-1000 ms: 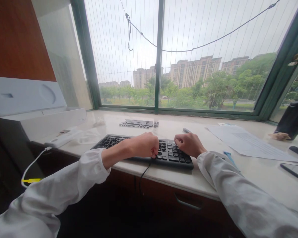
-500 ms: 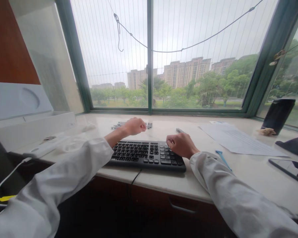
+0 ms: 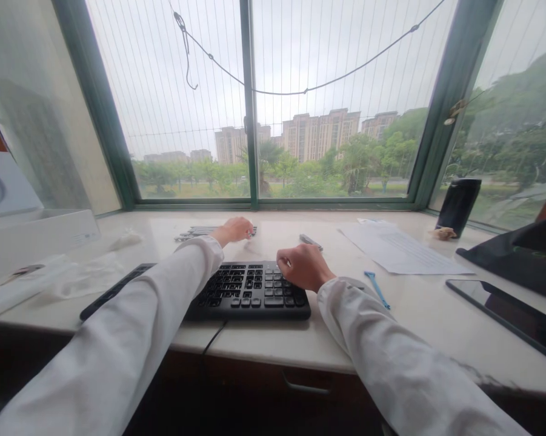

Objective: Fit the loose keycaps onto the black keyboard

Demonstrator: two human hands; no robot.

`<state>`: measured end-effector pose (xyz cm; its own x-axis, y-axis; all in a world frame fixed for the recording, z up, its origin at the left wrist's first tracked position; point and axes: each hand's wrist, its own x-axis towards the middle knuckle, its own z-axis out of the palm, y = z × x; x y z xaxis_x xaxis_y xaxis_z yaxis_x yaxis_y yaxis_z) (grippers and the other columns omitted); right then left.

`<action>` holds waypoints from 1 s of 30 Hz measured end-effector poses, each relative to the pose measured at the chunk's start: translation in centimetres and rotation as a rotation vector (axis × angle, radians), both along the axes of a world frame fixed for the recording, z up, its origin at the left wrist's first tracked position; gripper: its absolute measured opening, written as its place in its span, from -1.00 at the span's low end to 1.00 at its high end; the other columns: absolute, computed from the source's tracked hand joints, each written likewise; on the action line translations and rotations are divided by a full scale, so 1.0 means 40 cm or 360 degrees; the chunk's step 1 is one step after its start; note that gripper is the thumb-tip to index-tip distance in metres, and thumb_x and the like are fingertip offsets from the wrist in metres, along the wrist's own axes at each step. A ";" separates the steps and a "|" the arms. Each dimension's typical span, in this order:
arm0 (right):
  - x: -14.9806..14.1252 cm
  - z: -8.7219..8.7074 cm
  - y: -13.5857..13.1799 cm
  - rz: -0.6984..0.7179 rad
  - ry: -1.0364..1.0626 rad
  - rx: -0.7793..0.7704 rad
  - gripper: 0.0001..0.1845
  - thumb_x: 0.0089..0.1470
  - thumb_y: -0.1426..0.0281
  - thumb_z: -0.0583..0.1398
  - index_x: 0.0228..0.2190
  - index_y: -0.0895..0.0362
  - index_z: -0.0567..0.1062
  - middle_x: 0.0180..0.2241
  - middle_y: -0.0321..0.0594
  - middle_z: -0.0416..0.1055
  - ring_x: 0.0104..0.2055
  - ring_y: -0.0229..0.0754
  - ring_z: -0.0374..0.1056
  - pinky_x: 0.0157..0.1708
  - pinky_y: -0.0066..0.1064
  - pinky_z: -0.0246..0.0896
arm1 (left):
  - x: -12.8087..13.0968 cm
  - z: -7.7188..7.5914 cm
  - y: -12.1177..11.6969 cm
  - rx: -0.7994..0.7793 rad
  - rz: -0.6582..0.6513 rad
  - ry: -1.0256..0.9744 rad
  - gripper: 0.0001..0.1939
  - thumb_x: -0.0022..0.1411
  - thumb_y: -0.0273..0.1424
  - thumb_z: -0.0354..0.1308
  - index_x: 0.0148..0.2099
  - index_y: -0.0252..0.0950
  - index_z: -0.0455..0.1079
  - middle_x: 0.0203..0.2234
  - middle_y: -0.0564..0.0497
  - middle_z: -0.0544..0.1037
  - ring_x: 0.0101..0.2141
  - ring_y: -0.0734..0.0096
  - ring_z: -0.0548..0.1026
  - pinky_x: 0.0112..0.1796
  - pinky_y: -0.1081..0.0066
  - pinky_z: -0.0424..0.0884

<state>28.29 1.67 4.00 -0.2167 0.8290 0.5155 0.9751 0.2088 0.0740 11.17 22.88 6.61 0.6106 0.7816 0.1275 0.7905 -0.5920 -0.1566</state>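
On the desk's (image 3: 420, 303) far side, left, loose keycaps (image 3: 194, 231) lie in rows, probably for order; your left hand (image 3: 235, 229) is at their right end, grip hidden. Nearer, your curled right hand (image 3: 303, 266), contents unclear, perhaps steadies the keyboard (image 3: 249, 289).

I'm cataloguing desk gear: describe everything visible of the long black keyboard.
The long black, seemingly plastic keyboard lies flat on the white countertop. Many keycaps are missing, exposing sockets; the visible number pad looks capped. A black cable leaves its front. A white left sleeve hides part; the bare right hand overlaps its right end, contact unclear.
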 end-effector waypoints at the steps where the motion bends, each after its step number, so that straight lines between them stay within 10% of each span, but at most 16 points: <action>1: -0.001 0.001 0.000 0.0005 -0.0002 -0.0002 -0.72 0.04 0.39 0.06 -0.47 0.03 0.57 -0.48 -0.24 0.55 -0.45 -0.17 0.39 -0.44 -0.42 0.00 | 0.004 -0.002 0.007 0.0002 -0.0005 0.0007 -0.74 0.10 -0.31 0.24 -0.12 -0.22 0.52 -0.23 -0.02 0.58 -0.23 0.40 0.49 -0.18 0.52 0.33; 30: -0.002 0.002 -0.001 -0.0002 -0.0013 0.0030 -0.72 0.03 0.40 0.06 -0.47 0.03 0.58 -0.50 -0.22 0.54 -0.47 -0.17 0.39 -0.43 -0.41 0.00 | 0.014 0.002 0.029 0.0006 0.0010 0.0060 -0.82 0.01 -0.45 0.26 -0.27 -0.29 0.56 -0.29 -0.09 0.60 -0.27 0.36 0.50 -0.22 0.50 0.33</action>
